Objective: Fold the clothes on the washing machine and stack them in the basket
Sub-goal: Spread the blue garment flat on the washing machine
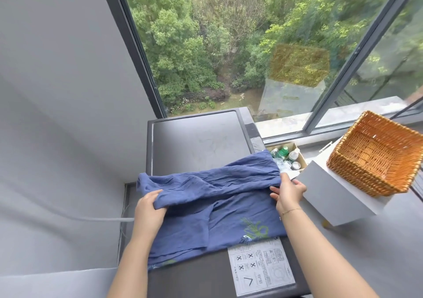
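Observation:
A blue garment with green embroidery lies spread across the dark top of the washing machine. Its far part is folded over toward me into a thick band. My left hand grips the left end of that folded band, fingers curled under the cloth. My right hand holds the right end of the fold, thumb on top and fingers tucked beneath the edge. An orange wicker basket stands tilted and empty on a white box at the right.
A white box carries the basket beside the machine. A small cardboard box of bottles sits between machine and window sill. A printed label is on the machine's near right corner. Grey wall at left, large window ahead.

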`<state>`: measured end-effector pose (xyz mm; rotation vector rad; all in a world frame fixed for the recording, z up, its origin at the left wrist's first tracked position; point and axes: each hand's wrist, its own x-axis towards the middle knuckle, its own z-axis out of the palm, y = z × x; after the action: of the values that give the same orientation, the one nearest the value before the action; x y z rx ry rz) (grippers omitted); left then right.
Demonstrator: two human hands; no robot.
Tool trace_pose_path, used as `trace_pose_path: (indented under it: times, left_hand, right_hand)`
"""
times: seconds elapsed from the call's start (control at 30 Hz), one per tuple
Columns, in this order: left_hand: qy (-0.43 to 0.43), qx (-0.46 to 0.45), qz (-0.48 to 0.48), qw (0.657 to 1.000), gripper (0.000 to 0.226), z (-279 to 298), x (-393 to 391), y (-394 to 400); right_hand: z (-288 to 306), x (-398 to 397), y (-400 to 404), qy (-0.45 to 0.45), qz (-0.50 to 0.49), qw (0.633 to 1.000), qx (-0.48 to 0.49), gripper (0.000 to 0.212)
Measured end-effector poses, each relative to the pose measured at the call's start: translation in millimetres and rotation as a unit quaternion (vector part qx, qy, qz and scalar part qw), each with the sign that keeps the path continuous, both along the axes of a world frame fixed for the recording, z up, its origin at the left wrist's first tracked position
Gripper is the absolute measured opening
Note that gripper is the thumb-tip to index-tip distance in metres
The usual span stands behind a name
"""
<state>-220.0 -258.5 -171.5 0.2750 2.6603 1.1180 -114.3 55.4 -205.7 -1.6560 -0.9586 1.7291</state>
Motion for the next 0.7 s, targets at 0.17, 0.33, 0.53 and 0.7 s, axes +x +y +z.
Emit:
trace_pose_path:
  times: [0.17,0.33,0.53,0.7]
  left_hand:
    - [-0.009,0.044,0.045,0.998,0.034,15,3,3]
    - [0.011,0.114,0.075,0.991,0.027,23,4,3]
    - [-0.057,-0.081,0.035,0.994,0.025,-13,-5,-27]
    - [-0.159,-0.115,0.04,0.98,0.043,-26,-22,-49]
  right_hand:
    - [4,2,6,0.02,0.011,0.998,0.057,0.032]
    - [16,18,-22,0.025,-0.026,0.964,0.263,0.019]
    - [-13,54,-46,-0.234,0.21,0.916,0.249,0.013]
    - [10,44,-41,-0.279,0.256,0.878,0.292,0.007]
